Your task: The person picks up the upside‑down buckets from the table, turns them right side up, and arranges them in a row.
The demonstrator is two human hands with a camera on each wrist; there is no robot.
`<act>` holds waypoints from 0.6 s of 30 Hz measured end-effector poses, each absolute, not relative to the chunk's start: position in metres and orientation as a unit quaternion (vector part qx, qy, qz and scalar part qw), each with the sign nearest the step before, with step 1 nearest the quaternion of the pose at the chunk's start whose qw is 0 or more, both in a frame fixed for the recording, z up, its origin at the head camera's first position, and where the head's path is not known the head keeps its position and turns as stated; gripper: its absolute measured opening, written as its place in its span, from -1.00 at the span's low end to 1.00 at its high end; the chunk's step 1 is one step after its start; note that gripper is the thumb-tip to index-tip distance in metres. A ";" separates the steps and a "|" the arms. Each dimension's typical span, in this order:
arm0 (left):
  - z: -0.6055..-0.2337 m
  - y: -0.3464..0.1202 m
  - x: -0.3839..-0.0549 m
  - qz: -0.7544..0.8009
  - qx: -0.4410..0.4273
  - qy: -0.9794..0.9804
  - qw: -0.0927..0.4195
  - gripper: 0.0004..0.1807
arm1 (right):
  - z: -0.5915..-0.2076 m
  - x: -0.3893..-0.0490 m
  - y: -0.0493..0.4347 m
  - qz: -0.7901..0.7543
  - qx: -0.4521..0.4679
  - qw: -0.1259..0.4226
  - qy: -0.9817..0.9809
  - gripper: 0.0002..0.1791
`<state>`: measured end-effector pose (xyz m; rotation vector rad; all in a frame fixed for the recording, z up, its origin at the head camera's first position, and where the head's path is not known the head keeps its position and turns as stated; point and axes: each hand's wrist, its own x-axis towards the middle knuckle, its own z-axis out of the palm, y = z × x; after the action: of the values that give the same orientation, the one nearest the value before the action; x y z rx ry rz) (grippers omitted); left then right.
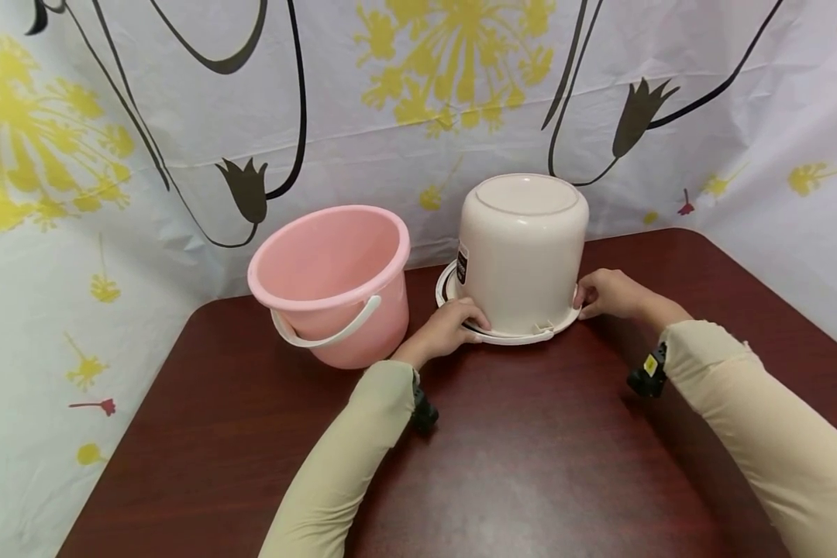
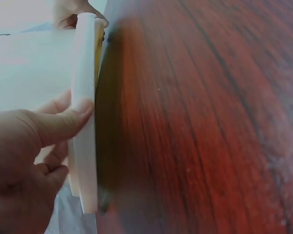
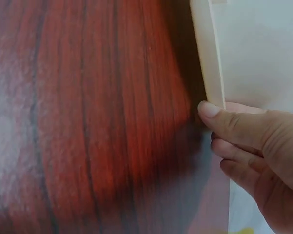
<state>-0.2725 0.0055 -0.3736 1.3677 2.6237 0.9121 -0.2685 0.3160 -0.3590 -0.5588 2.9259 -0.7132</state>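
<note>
A cream bucket (image 1: pixel 523 256) stands upside down at the back of the table, its rim at the bottom and its white handle (image 1: pixel 512 339) lying along the rim. My left hand (image 1: pixel 446 329) grips the rim at the front left; in the left wrist view the thumb of that hand (image 2: pixel 24 156) lies over the rim edge. At the right side my right hand (image 1: pixel 610 296) pinches the rim, and the right wrist view shows the thumb and fingers of this hand (image 3: pixel 263 151) on either side of it. The bucket's inside is hidden.
Left of the cream bucket stands a pink bucket (image 1: pixel 384 325), mouth up and tilted toward me, its white handle (image 1: pixel 335 337) hanging in front. The dark red wooden table (image 1: pixel 516 465) meets a flower-printed cloth (image 1: pixel 404 101) at the back and sides.
</note>
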 end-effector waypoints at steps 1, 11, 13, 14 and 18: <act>-0.373 0.006 -0.272 0.295 0.447 0.844 0.016 -0.84 | -0.359 -0.268 0.316 -0.236 -0.181 0.036 0.954 -0.85; -0.365 0.013 -0.270 0.318 0.482 0.816 -0.033 -0.85 | -0.355 -0.262 0.326 -0.264 -0.158 0.024 0.951 -0.87; -0.364 0.013 -0.270 0.320 0.483 0.814 -0.039 -0.85 | -0.353 -0.260 0.326 -0.267 -0.153 0.025 0.951 -0.88; -0.364 0.013 -0.270 0.322 0.484 0.813 -0.040 -0.85 | -0.352 -0.259 0.326 -0.267 -0.152 0.025 0.951 -0.88; -0.360 0.013 -0.269 0.337 0.487 0.805 -0.033 -0.85 | -0.346 -0.252 0.327 -0.261 -0.154 0.011 0.953 -0.87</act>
<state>-0.2692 0.0132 -0.3601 1.5629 2.5848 1.0817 -0.2523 0.3269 -0.3456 -0.4790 2.9741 -0.8133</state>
